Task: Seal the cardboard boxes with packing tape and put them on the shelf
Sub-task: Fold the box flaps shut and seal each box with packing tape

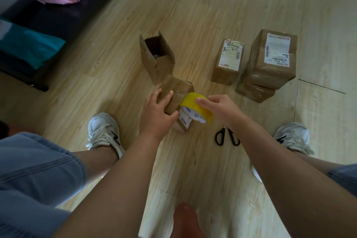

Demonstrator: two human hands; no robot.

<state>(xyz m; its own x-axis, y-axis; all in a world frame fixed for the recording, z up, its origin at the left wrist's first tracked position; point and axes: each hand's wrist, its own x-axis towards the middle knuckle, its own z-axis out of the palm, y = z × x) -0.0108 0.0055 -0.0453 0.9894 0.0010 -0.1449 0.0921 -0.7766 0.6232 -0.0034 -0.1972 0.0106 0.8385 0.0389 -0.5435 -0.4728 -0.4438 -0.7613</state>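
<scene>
While the wooden floor [116, 63] bears the small cardboard box [177, 87] between the feet, left hand [156, 112] gripping its near end and right hand [218, 108] pinching the yellow tape roll [199, 110] against its side, the tape should probably run taut and centred over the seam.

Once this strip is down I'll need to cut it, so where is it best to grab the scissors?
By the two black handle loops of the scissors, reaching down from your own near side. They lie flat on the floor, loops toward you, blades pointing away and hidden under the right forearm.
</scene>
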